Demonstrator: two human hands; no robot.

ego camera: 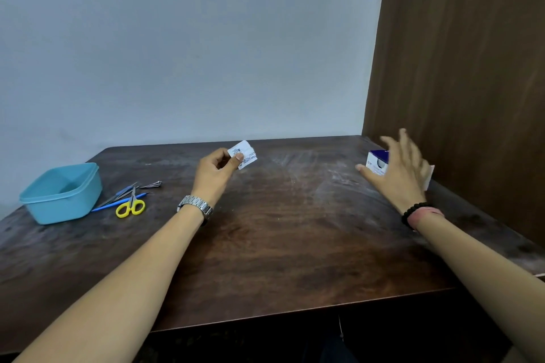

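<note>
Packet (pixel 242 154) — in left hand (pixel 216 170)

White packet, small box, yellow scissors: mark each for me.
White packet (pixel 246 155), head view, middle of its printed face.
Small box (pixel 377 161), head view, white front face.
Yellow scissors (pixel 131 204), head view, where the handle loops join.

white packet (pixel 242 154): fine print, unreadable | blue-and-white box (pixel 377 163): lettering blurred, unreadable

Dark wooden table (pixel 280 244) against a pale blue-grey wall (pixel 191 47); brown wood panel (pixel 466 53) — right side
</note>
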